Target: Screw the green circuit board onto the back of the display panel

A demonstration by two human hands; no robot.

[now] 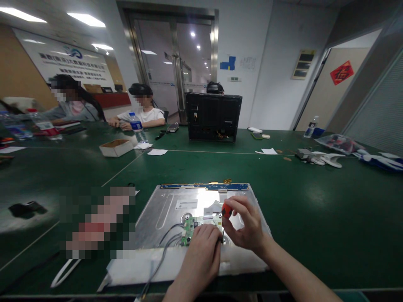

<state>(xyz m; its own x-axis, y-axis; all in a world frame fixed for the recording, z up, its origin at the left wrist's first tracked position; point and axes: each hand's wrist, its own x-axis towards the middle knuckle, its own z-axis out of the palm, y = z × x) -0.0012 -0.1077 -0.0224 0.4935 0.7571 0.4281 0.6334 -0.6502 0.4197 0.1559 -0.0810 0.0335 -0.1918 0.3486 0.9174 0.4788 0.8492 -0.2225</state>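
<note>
A silver metal display panel (176, 205) lies flat on the green table in front of me, back side up. A small green circuit board (192, 224) sits on it with grey wires (166, 239) running off to the near left. My right hand (247, 228) is closed round a screwdriver with a red handle (226, 210), held upright with its tip down at the board's right edge. My left hand (201, 251) rests on the panel beside the board, fingers curled at the screwdriver's tip; what they pinch, if anything, is hidden.
A black monitor back (213, 116) stands upright at mid table. A cardboard box (116, 147), water bottles (137, 127), paper scraps and white plastic parts (330, 158) lie around. Two people sit at the far left. A pixelated patch covers the area left of the panel.
</note>
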